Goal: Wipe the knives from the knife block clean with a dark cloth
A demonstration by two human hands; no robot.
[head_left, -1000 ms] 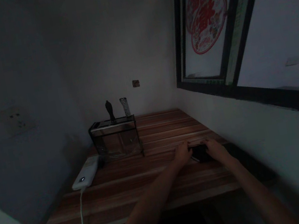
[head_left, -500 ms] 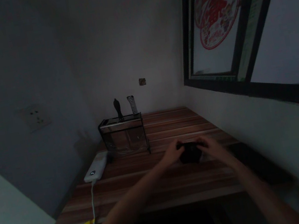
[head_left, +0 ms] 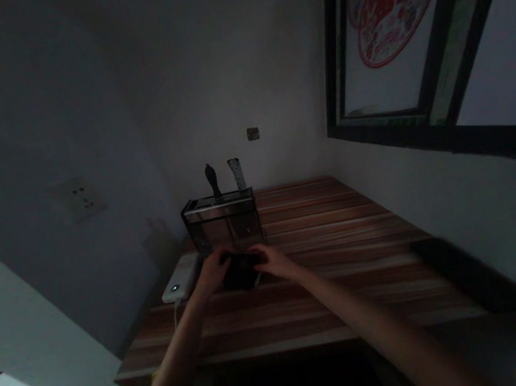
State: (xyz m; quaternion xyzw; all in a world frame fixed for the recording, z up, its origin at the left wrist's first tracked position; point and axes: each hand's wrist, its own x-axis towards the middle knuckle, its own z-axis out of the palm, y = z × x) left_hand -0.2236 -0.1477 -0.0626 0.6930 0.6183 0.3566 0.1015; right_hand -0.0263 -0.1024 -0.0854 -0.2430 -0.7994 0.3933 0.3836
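Between my two hands is a small dark black object [head_left: 241,272], too dark to name, at or just above the striped wooden table [head_left: 332,273]. My left hand [head_left: 214,271] grips its left edge with curled fingers. On the opposite edge, the fingers of my right hand [head_left: 268,260] are closed round its upper right corner. Just behind them stands a clear-sided knife block [head_left: 224,227] with a black handle [head_left: 213,181] and a silvery handle [head_left: 237,175] sticking up. Close to the left of my left hand lies a white power bank [head_left: 181,278] with a cable.
A long black flat object [head_left: 474,273] lies along the table's right edge. Walls border the table at the left, back and right. A socket [head_left: 84,198] is on the left wall, and a dark-framed window [head_left: 417,115] with a red pattern is on the right.
Both hands have moved left across the table with the black object, from the middle right to just in front of the knife block. The camera view has shifted slightly.
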